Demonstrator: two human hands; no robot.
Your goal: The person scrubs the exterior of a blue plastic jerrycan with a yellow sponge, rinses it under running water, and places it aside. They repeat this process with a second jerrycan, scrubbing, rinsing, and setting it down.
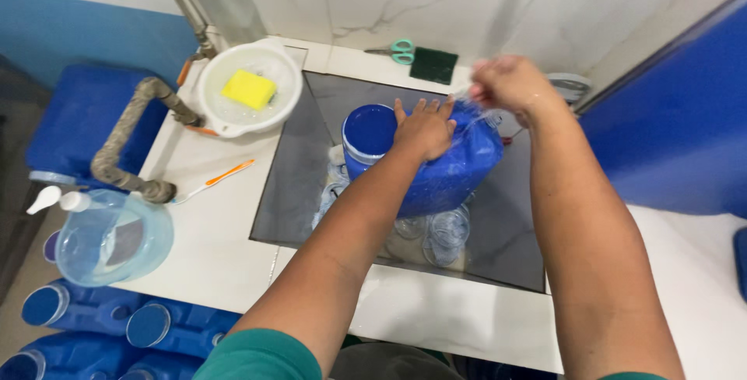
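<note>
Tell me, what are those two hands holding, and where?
Left hand lies flat on the blue jug's upper side; right hand pinches something at its far end, blurred.

Bright even light, soft shadows, right hand (510, 84) motion-blurred

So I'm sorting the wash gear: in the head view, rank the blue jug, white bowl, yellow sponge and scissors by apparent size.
1. Blue jug
2. White bowl
3. Yellow sponge and scissors: too alike to rank.

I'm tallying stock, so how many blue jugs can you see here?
5: one blue jug in the sink under the left hand, four on the floor at lower left. Others may be hidden.
</note>
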